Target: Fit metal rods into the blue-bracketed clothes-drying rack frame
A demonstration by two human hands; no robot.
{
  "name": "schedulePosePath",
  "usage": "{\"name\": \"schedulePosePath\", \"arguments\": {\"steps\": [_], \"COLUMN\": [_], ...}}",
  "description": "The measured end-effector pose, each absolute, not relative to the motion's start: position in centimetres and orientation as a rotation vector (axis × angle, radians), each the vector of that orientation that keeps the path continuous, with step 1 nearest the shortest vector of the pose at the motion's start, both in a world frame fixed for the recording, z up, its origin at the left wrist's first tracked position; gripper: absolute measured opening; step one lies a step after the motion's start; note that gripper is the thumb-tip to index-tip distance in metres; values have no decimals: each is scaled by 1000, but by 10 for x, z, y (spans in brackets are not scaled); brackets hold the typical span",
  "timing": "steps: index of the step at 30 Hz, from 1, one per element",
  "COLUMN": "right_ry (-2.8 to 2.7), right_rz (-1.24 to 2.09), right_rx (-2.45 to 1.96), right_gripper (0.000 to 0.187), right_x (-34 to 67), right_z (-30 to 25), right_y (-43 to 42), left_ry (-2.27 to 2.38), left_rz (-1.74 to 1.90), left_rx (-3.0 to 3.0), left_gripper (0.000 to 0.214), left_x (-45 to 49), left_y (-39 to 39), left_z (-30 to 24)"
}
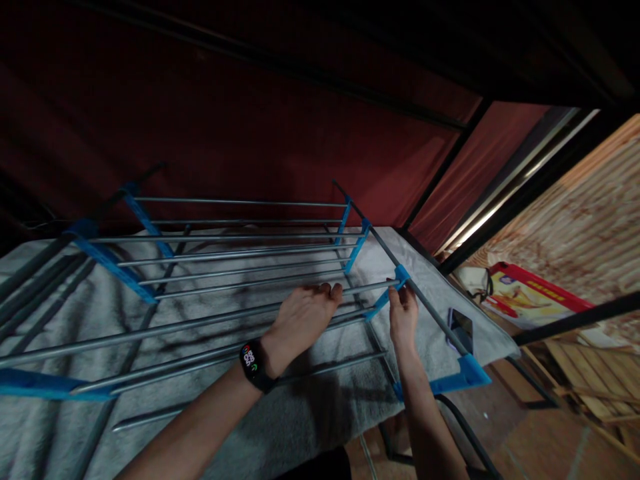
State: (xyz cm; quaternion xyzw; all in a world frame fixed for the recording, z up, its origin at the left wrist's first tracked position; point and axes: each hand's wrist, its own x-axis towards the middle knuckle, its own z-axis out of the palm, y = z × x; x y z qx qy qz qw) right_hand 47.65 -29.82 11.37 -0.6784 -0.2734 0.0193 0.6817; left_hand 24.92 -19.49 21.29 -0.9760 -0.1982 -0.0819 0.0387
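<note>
A rack of grey metal tubes with blue plastic brackets lies across a grey blanket (345, 407). My left hand (305, 317), with a black fitness band (256, 365) on its wrist, has its fingers curled over a long metal tube (200, 325). The same tube runs right to a blue bracket (401, 275) on the side pole (383, 243). At that joint, my right hand (404, 317) pinches the bracket, thumb in front and fingers partly hidden behind. Lower down, a loose-ended tube (150, 418) stops short of the left-hand bracket (55, 385).
A phone (460, 330) lies on the blanket right of the rack. Beyond the blanket's edge is a red and yellow box (535, 297). Dark metal bars (580, 317) cross the right side, and a dark red panel (250, 133) stands behind. Wooden slats (590, 377) are at lower right.
</note>
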Motion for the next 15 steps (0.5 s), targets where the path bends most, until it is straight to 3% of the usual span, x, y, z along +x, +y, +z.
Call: {"name": "schedulePosePath", "arguments": {"steps": [15], "right_ry": [-665], "right_rz": [54], "right_rx": [-1512], "right_gripper": [57], "right_x": [470], "right_z": [108], "right_y": [-297], "left_ry": [-652], "left_rz": [-278], "left_rx": [-3067], "left_gripper": [33], "left_x": [246], "left_y": [-198], "left_z": [207]}}
